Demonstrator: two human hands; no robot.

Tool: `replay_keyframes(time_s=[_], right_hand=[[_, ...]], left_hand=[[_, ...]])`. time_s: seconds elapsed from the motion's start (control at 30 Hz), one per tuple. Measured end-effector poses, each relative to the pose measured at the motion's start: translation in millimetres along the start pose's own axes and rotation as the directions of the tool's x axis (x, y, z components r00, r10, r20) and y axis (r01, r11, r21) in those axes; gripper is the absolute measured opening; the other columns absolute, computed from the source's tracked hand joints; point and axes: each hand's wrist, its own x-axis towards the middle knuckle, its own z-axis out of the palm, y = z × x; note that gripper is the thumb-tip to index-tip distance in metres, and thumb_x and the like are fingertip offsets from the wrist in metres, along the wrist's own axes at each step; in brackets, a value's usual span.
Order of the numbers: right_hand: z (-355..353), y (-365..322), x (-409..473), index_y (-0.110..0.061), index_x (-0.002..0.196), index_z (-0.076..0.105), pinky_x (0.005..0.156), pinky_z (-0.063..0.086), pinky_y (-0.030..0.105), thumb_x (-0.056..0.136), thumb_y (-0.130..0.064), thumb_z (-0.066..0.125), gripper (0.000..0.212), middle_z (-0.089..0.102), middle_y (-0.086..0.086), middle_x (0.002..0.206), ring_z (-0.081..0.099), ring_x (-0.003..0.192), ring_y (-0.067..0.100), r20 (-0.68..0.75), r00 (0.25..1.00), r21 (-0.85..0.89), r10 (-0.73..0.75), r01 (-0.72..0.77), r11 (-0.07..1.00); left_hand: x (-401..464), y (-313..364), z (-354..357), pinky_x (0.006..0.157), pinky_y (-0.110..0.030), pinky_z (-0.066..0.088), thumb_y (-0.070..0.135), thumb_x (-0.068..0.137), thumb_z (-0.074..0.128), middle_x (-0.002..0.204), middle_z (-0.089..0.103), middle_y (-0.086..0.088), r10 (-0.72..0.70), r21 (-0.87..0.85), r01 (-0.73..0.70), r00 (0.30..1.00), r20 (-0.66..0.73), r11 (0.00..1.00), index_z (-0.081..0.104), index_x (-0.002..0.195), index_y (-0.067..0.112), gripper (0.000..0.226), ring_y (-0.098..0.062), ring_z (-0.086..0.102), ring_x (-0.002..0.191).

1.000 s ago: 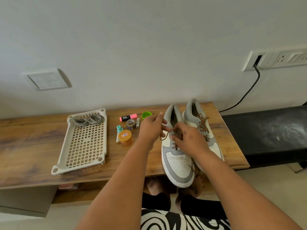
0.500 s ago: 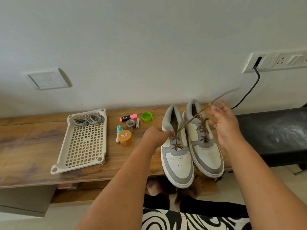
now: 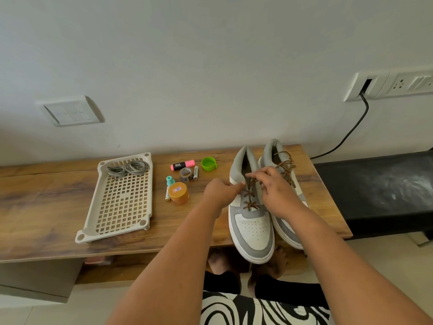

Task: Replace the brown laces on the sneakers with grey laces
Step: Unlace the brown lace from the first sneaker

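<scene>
Reaching over the left sneaker (image 3: 251, 221) from both sides, the two forearms meet at its throat. The left hand (image 3: 220, 192) holds the sneaker's left edge with curled fingers. The right hand (image 3: 276, 193) pinches the brown lace (image 3: 250, 195) at the upper eyelets. The right sneaker (image 3: 287, 165) stands just right of it, laced. Grey laces (image 3: 127, 168) lie coiled in the tray (image 3: 117, 202), well left of it.

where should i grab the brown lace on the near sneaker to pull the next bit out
Pinch the brown lace at its topmost crossing, near the tongue, coming from above. The lower crossings lie flat against the left sneaker, while the upper run is raised and loose beside the right hand. The left hand can steady the shoe's side.
</scene>
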Motion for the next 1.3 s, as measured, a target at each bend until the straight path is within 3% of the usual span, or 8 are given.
replay_keyframes(time_s=[0.27,0.43,0.57,0.73,0.87,0.97,1.17,1.3], right_hand=[[-3,3,0,-0.024,0.136,0.056,0.098,0.036,0.02,0.093,0.01,0.041,0.057,0.048,-0.002,0.128,0.044,0.112,0.006,0.019,0.999,0.065,0.028,-0.029,0.997],[-2,3,2,-0.024,0.136,0.057,0.097,0.032,0.017,0.095,0.008,0.04,0.055,0.05,-0.002,0.129,0.046,0.119,0.012,0.004,0.999,0.064,0.036,-0.036,0.997],[-1,2,1,-0.024,0.137,0.056,0.097,0.031,0.016,0.095,0.008,0.04,0.055,0.049,-0.001,0.13,0.046,0.122,0.013,0.015,0.999,0.061,0.04,-0.041,0.997],[-3,3,1,-0.024,0.137,0.056,0.098,0.03,0.016,0.096,0.006,0.04,0.053,0.049,-0.001,0.132,0.046,0.123,0.014,0.023,0.999,0.063,0.043,-0.044,0.997],[-4,4,1,-0.024,0.137,0.056,0.101,0.03,0.017,0.096,0.006,0.039,0.053,0.049,-0.001,0.134,0.045,0.125,0.014,0.024,0.999,0.064,0.048,-0.05,0.997],[-3,4,2,-0.025,0.137,0.056,0.101,0.03,0.018,0.096,0.006,0.039,0.054,0.049,-0.001,0.134,0.045,0.126,0.015,0.025,0.999,0.063,0.048,-0.05,0.997],[-3,6,2,-0.025,0.137,0.056,0.102,0.031,0.02,0.097,0.005,0.039,0.053,0.049,0.0,0.135,0.045,0.126,0.015,0.035,0.998,0.057,0.047,-0.049,0.997],[-3,7,3,-0.027,0.136,0.056,0.103,0.032,0.021,0.096,0.006,0.039,0.055,0.051,-0.001,0.134,0.046,0.126,0.015,0.043,0.998,0.06,0.049,-0.051,0.997]], left_hand=[[-3,1,3,0.056,-0.022,0.038,0.01,0.081,0.074,0.07,0.058,-0.004,-0.041,-0.181,0.07,0.987,0.156,0.981,0.061,0.07,0.011,0.017,-0.013,0.048,0.062],[-8,6,-3,0.058,-0.024,0.033,0.025,0.082,0.065,0.065,0.047,0.005,-0.132,-0.256,0.191,0.964,0.232,0.948,0.057,0.068,0.019,0.018,-0.009,0.04,0.055],[-6,3,-1,0.056,-0.022,0.039,0.039,0.088,0.07,0.081,0.057,0.002,-0.093,-0.2,0.114,0.99,0.11,0.973,0.068,0.1,0.008,0.034,-0.008,0.049,0.071],[-7,4,-7,0.055,-0.02,0.041,0.009,0.085,0.071,0.073,0.057,0.003,-0.019,-0.2,0.066,0.973,0.232,0.977,0.063,0.075,0.016,0.015,-0.009,0.047,0.066],[-3,5,-16,0.063,-0.027,0.032,0.03,0.084,0.07,0.069,0.053,0.005,-0.003,-0.294,0.056,0.984,0.177,0.954,0.064,0.066,0.017,0.023,-0.011,0.039,0.064],[-3,-1,-11,0.074,-0.03,0.038,0.049,0.087,0.067,0.09,0.06,0.001,-0.003,-0.136,0.015,0.996,0.084,0.991,0.071,0.09,0.009,0.04,-0.013,0.05,0.084],[-8,5,-15,0.061,-0.022,0.033,0.016,0.088,0.069,0.069,0.059,0.006,0.174,-0.149,-0.137,0.946,0.272,0.979,0.063,0.071,0.015,0.018,-0.002,0.05,0.062],[-11,8,-20,0.067,-0.027,0.034,0.045,0.093,0.06,0.059,0.059,0.009,0.194,-0.186,-0.159,0.962,0.191,0.97,0.068,0.065,0.01,0.045,-0.009,0.044,0.066]])
